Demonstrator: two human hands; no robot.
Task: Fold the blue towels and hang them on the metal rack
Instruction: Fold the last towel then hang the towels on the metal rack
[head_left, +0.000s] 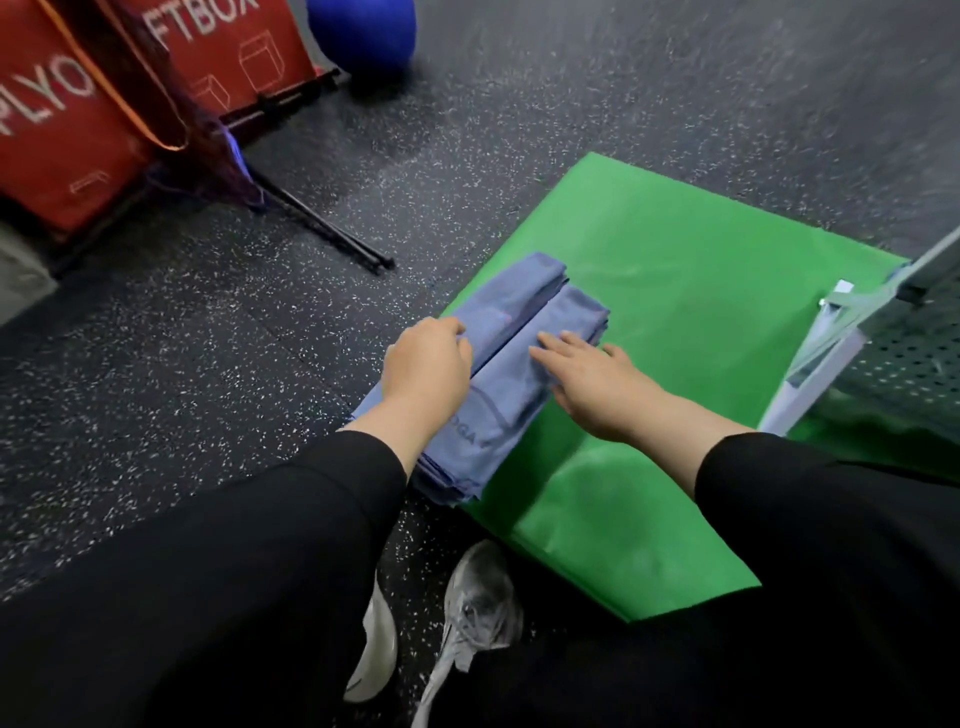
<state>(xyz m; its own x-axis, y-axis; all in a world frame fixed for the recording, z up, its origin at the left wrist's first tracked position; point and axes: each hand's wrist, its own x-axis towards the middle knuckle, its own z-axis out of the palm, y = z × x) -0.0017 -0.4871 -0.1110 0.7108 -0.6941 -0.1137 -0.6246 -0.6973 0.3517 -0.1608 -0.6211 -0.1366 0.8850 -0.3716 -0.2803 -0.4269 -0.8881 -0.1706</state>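
Note:
A stack of folded blue towels (519, 332) lies on the left edge of a green mat (691, 322) on the floor. My left hand (428, 364) grips the left side of the top towel, fingers curled over its edge. Flat on the right half of the stack lies my right hand (587, 379), its fingers straight. A corner of the metal rack (852, 332), pale frame with a perforated panel, stands at the right edge of the view.
Red plyo boxes (67, 104) and a blue ball (363, 31) sit at the far left on the speckled black floor (571, 104). Black rods (322, 228) lie near them. My grey shoes (478, 613) are close below the mat.

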